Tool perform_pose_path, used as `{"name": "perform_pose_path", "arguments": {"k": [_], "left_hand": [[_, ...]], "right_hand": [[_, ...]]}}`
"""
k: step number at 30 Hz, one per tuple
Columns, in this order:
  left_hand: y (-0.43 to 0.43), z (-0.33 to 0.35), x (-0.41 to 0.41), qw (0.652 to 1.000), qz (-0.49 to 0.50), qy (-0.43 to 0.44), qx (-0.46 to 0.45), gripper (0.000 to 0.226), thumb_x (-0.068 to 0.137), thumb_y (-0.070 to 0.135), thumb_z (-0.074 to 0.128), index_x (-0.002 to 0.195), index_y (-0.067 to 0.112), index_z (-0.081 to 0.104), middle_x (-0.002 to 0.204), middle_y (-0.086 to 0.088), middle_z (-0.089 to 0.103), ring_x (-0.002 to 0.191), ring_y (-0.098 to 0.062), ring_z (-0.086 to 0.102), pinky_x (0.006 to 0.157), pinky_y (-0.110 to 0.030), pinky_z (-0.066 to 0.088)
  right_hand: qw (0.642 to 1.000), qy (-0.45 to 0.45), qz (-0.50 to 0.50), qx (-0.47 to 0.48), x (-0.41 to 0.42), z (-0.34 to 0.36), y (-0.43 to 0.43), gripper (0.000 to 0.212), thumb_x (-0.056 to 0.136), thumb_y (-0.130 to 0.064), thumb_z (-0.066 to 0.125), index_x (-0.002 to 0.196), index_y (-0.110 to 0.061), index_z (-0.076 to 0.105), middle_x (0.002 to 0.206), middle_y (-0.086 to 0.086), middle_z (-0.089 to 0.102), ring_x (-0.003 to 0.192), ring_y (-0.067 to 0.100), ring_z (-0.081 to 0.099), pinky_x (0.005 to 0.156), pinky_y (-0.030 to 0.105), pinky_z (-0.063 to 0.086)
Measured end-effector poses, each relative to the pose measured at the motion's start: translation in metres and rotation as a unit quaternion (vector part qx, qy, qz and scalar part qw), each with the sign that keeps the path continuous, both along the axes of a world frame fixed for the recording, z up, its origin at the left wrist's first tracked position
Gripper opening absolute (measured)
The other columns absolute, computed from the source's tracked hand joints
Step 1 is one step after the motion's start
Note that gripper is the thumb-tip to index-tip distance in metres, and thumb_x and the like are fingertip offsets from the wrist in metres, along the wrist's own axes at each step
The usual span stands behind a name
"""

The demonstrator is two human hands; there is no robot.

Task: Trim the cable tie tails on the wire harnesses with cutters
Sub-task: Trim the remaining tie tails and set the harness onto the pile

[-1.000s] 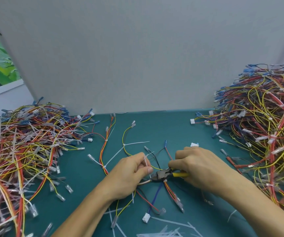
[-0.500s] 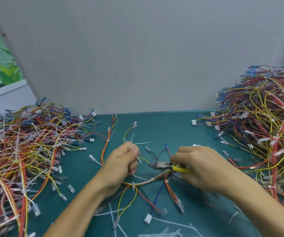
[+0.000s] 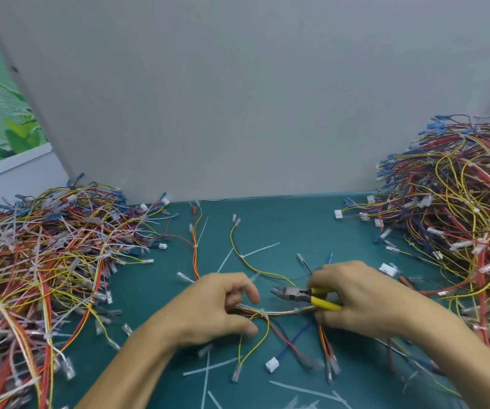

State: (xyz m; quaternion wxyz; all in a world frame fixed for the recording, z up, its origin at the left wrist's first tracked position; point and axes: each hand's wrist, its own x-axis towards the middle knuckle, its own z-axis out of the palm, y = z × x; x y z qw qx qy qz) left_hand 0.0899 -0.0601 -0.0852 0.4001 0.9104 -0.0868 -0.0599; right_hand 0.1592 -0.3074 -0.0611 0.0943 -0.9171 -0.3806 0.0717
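Observation:
A wire harness (image 3: 279, 312) of red, yellow, orange and blue wires lies across the green mat (image 3: 297, 231) between my hands. My left hand (image 3: 217, 308) grips its bundled trunk at the left end, fingers curled round the wires, with a thin white cable tie tail (image 3: 254, 277) sticking up by the fingers. My right hand (image 3: 359, 299) holds the yellow-handled cutters (image 3: 303, 295), jaws pointing left just above the trunk. A small tie (image 3: 264, 312) sits on the trunk below the jaws.
A large heap of harnesses (image 3: 37, 261) fills the left side, another heap (image 3: 459, 216) the right. Cut white tie tails (image 3: 208, 369) and a white connector (image 3: 272, 364) lie near the front edge. A grey partition (image 3: 238, 98) stands behind.
My left hand has dropped back down onto the harness trunk. The cutters have stayed level, jaws pointing left, and the harness now lies stretched between both hands.

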Motion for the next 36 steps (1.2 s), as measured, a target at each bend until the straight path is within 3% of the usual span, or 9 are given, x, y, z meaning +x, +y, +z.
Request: {"name": "perform_pose_path", "arguments": {"k": [4,7,11,19,23,28,31,36], "left_hand": [[-0.013,-0.01,0.004,0.996,0.023,-0.069,0.058,0.021,0.075,0.038,0.077,0.088,0.032,0.061,0.051,0.009,0.035,0.051,-0.007,0.033,0.052,-0.018,0.029],[-0.015,-0.01,0.006,0.994,0.031,-0.088,0.059,0.01,0.086,0.036,0.067,0.084,0.028,0.061,0.048,0.013,0.043,0.049,-0.006,0.038,0.051,-0.014,0.03],[-0.016,-0.012,0.009,0.992,0.046,-0.095,0.065,0.018,0.09,0.03,0.062,0.074,0.029,0.056,0.051,0.021,0.049,0.052,-0.002,0.043,0.052,-0.012,0.032],[-0.02,-0.017,0.013,0.99,0.056,-0.099,0.083,0.013,0.091,0.034,0.056,0.08,0.028,0.055,0.061,0.018,0.053,0.06,-0.006,0.043,0.065,-0.032,0.044],[-0.019,-0.018,0.013,0.991,0.051,-0.1,0.069,0.014,0.091,0.032,0.056,0.079,0.024,0.056,0.061,0.021,0.053,0.059,-0.004,0.043,0.061,-0.027,0.039],[-0.018,-0.02,0.013,0.992,0.048,-0.103,0.063,0.017,0.091,0.031,0.057,0.075,0.029,0.053,0.061,0.021,0.053,0.059,-0.004,0.043,0.058,-0.021,0.035],[-0.017,-0.02,0.013,0.992,0.041,-0.107,0.052,0.019,0.091,0.029,0.058,0.073,0.029,0.053,0.059,0.018,0.051,0.057,-0.005,0.041,0.054,-0.016,0.032],[-0.016,-0.021,0.013,0.993,0.037,-0.106,0.038,0.016,0.091,0.028,0.057,0.075,0.026,0.054,0.058,0.015,0.048,0.057,-0.005,0.039,0.057,-0.02,0.034]], "right_hand": [[1.0,-0.02,0.001,-0.02,-0.001,0.01,-0.002,0.023,0.084,-0.045,0.059,0.104,-0.032,0.061,0.097,-0.013,0.048,0.098,0.015,0.052,0.082,0.033,0.047],[0.996,-0.064,0.001,-0.063,-0.007,0.011,0.0,0.011,0.085,-0.041,0.053,0.09,-0.031,0.054,0.09,-0.01,0.04,0.094,0.023,0.053,0.073,0.034,0.045],[0.991,-0.091,-0.002,-0.102,-0.016,0.007,0.008,0.012,0.085,-0.036,0.05,0.092,-0.027,0.056,0.09,-0.008,0.038,0.094,0.027,0.056,0.065,0.032,0.036],[0.984,-0.124,-0.018,-0.13,-0.022,0.008,0.017,0.017,0.084,-0.031,0.05,0.098,-0.025,0.058,0.089,-0.005,0.033,0.089,0.03,0.055,0.061,0.032,0.032],[0.982,-0.124,-0.02,-0.141,-0.024,0.007,0.02,0.015,0.083,-0.029,0.05,0.095,-0.025,0.057,0.089,-0.005,0.033,0.078,0.029,0.043,0.054,0.032,0.026],[0.985,-0.115,-0.018,-0.131,-0.024,0.004,0.021,0.018,0.084,-0.03,0.048,0.097,-0.024,0.059,0.09,-0.005,0.036,0.088,0.031,0.053,0.062,0.032,0.031],[0.986,-0.106,-0.013,-0.128,-0.025,0.003,0.022,0.015,0.086,-0.031,0.046,0.093,-0.024,0.058,0.089,-0.004,0.036,0.085,0.031,0.051,0.061,0.033,0.031],[0.987,-0.093,-0.009,-0.134,-0.025,0.002,0.022,0.016,0.085,-0.028,0.047,0.094,-0.023,0.059,0.09,-0.002,0.04,0.079,0.03,0.041,0.058,0.032,0.029]]}}
